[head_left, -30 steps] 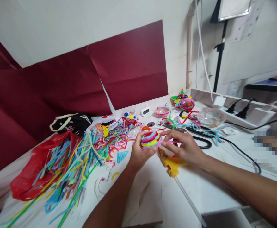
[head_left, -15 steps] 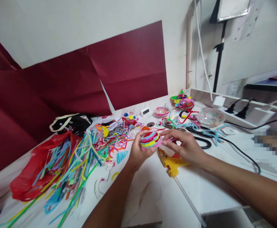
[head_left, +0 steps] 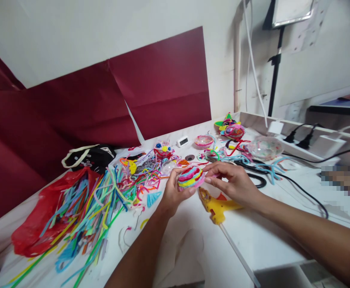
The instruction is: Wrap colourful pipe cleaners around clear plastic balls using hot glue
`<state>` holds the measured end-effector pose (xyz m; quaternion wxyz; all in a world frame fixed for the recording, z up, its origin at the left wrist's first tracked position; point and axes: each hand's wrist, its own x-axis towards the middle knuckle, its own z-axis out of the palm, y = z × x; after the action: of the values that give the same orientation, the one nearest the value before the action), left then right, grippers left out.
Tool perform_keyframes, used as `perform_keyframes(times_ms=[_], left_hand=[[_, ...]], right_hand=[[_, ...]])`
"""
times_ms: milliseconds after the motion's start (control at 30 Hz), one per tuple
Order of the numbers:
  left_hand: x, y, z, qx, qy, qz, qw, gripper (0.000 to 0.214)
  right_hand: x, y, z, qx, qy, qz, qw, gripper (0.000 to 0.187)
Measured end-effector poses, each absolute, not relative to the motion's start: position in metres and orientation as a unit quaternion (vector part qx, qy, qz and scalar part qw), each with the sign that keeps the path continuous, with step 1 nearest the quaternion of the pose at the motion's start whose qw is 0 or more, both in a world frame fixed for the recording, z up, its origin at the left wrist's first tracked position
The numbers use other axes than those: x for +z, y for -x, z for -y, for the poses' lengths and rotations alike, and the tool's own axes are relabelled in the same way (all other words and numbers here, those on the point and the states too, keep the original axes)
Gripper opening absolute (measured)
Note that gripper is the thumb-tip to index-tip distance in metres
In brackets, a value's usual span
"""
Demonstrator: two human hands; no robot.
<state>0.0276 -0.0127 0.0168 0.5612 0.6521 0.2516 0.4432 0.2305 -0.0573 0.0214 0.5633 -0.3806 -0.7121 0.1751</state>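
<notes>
Under left hand [head_left: 175,195] clasping striped ball [head_left: 190,178] and right hand [head_left: 236,183] pinching pink strand [head_left: 213,176]: white table [head_left: 271,236]; beyond, maroon sheet [head_left: 166,88], unreadable clock [head_left: 182,141].

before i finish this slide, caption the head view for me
Left hand holds a striped rounded piece, right hand pinches a pink strand at its edge, near a yellow glue gun.
</notes>
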Motion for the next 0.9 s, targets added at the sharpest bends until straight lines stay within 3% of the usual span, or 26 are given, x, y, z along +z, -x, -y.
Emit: perform_keyframes(times_ms=[567, 700, 900], left_hand=[[0.017, -0.030, 0.011, 0.438, -0.617, -0.227, 0.613, 0.061], [0.015, -0.032, 0.010, 0.450, -0.597, -0.225, 0.624, 0.060], [0.012, -0.033, 0.009, 0.470, -0.576, -0.209, 0.635, 0.059]], right_hand=[[0.020, -0.232, 0.054, 0.176, 0.376, 0.703, 0.577, 0.007], [0.014, -0.231, 0.050, 0.221, 0.391, 0.670, 0.591, 0.016], [0.015, -0.231, 0.048, 0.397, 0.438, 0.573, 0.568, 0.046]])
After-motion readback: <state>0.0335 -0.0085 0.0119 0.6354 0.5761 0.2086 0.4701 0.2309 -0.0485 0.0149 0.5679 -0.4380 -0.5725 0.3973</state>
